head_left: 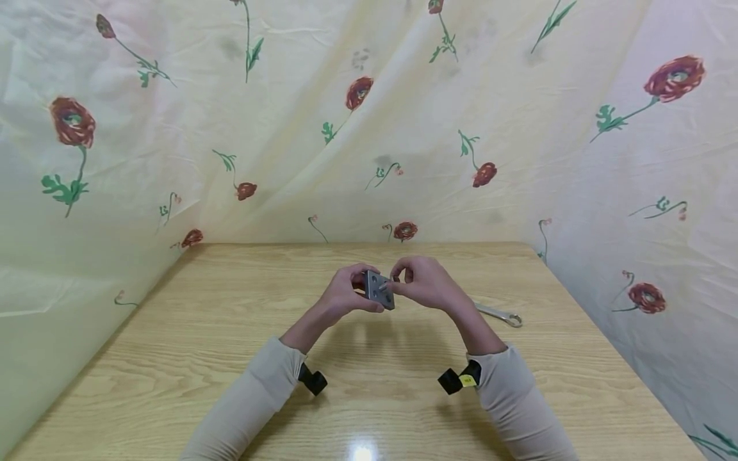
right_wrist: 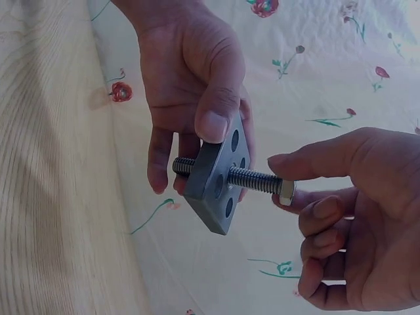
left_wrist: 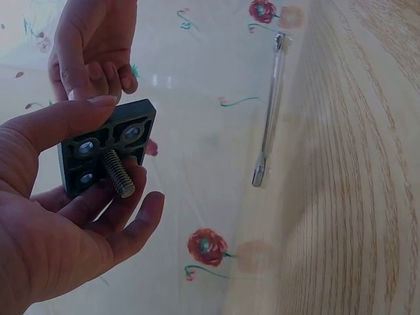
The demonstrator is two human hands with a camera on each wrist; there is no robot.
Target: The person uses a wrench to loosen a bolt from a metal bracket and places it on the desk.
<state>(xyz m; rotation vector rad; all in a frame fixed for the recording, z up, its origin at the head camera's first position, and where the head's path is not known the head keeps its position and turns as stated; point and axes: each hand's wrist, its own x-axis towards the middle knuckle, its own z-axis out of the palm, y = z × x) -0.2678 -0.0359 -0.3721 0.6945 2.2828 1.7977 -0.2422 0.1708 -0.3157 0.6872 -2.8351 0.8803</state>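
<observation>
Two hands worked above the table (head_left: 375, 358): the left hand (head_left: 346, 291) gripped the plate (right_wrist: 209, 180) by its edges, seemingly leaving its middle clear for the bolt (right_wrist: 256, 180) running through, while the right hand (head_left: 425, 282), at three o'clock, pinched the bolt's head, probably for control. The wrench (head_left: 500, 314) lay beyond, past three.

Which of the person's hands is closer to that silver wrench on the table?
The right. In the head view, the right hand, pinching the bolt, is just left of the wrench; the left hand, gripping the plate, is farther left.
</observation>
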